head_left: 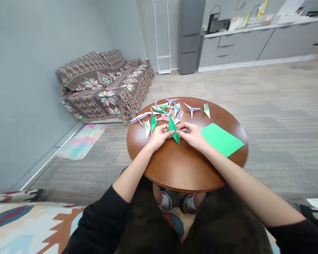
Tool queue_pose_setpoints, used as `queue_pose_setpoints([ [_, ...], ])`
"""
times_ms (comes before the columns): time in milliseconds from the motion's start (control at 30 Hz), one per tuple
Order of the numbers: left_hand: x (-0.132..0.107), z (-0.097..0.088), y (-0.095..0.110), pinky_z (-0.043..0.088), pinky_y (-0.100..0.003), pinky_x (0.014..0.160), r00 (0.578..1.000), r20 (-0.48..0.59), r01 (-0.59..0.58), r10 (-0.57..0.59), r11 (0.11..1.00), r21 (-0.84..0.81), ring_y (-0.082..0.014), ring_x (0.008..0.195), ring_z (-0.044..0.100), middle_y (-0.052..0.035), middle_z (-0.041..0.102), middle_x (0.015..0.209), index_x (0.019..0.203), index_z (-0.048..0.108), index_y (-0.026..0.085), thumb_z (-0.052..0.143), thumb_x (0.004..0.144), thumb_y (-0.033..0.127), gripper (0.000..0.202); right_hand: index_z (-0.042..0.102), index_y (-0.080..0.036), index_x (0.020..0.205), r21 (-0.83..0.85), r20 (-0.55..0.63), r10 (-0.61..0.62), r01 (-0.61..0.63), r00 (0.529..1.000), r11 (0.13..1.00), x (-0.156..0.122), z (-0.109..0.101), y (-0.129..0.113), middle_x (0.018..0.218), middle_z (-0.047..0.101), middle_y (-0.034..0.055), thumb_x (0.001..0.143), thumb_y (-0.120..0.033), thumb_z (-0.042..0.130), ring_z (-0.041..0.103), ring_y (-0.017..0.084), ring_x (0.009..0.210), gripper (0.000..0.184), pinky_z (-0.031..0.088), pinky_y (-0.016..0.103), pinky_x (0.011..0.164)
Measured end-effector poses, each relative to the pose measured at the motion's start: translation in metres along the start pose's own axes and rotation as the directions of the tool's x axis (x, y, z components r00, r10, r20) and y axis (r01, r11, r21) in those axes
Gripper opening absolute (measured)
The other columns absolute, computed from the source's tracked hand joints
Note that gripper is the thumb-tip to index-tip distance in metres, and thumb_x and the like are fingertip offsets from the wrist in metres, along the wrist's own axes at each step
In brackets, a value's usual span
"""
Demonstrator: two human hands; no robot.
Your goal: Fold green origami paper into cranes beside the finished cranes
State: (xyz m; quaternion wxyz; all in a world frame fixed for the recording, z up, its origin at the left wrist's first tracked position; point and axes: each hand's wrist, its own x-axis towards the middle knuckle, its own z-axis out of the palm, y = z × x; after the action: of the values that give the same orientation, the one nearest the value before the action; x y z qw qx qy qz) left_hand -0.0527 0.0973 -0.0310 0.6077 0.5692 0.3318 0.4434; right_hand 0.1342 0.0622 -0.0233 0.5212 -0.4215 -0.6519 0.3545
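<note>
A piece of folded green paper (174,128), narrow and diamond-shaped, is held upright just above the round wooden table (184,169). My left hand (161,135) pinches its left side between thumb and fingers. From the right, my right hand (190,133) grips the other edge, thumb and fingertips together. Behind my hands lies a cluster of folded paper cranes in purple, green, white and pink, among them a purple crane (192,109) and a pale green crane (206,110). Flat green paper sheets (220,139) rest beside my right forearm.
A patterned covered sofa (103,84) stands beyond the table at the left, with a pastel mat (82,141) on the floor near it. Grey kitchen cabinets (254,44) and a tall grey fridge (188,35) line the far wall. My legs are under the table's near edge.
</note>
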Motion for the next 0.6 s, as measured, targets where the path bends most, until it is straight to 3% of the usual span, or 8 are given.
queue_pose_setpoints([
  [133, -0.0009, 0.0008, 0.0005, 0.056, -0.041, 0.099, 0.999, 0.037, 0.004, -0.004, 1.000, 0.002, -0.0223, 0.094, 0.074, -0.0070, 0.079, 0.099, 0.097, 0.073, 0.014, 0.093, 0.067, 0.038, 0.043, 0.071, -0.021, 0.084, -0.074, -0.039, -0.024, 0.021, 0.999, 0.997, 0.0005, -0.0004, 0.0008, 0.091, 0.078, 0.0064, 0.082, -0.040, 0.075, 0.073, 0.025, 0.083, 0.020, 0.058, 0.040, 0.083],
  [333, -0.0010, 0.0012, 0.0016, 0.057, -0.042, 0.099, 0.995, 0.100, 0.016, -0.016, 1.000, -0.002, -0.0239, 0.099, 0.075, -0.0084, 0.079, 0.105, 0.103, 0.074, 0.015, 0.092, 0.069, 0.041, 0.047, 0.070, -0.024, 0.078, -0.139, -0.081, -0.105, 0.093, 0.991, 0.986, 0.0012, -0.0026, -0.0008, 0.109, 0.079, 0.0081, 0.081, -0.034, 0.073, 0.070, 0.030, 0.109, 0.011, 0.049, 0.047, 0.105],
  [600, -0.0013, -0.0006, 0.0009, 0.058, -0.042, 0.096, 0.997, 0.079, 0.012, -0.013, 1.000, 0.020, -0.0243, 0.098, 0.075, -0.0094, 0.079, 0.105, 0.105, 0.074, 0.014, 0.092, 0.070, 0.040, 0.047, 0.079, -0.024, 0.087, -0.141, -0.099, -0.087, 0.073, 0.991, 0.987, -0.0008, -0.0013, 0.0010, 0.111, 0.083, 0.0068, 0.084, -0.035, 0.072, 0.075, 0.034, 0.110, 0.013, 0.051, 0.048, 0.106],
])
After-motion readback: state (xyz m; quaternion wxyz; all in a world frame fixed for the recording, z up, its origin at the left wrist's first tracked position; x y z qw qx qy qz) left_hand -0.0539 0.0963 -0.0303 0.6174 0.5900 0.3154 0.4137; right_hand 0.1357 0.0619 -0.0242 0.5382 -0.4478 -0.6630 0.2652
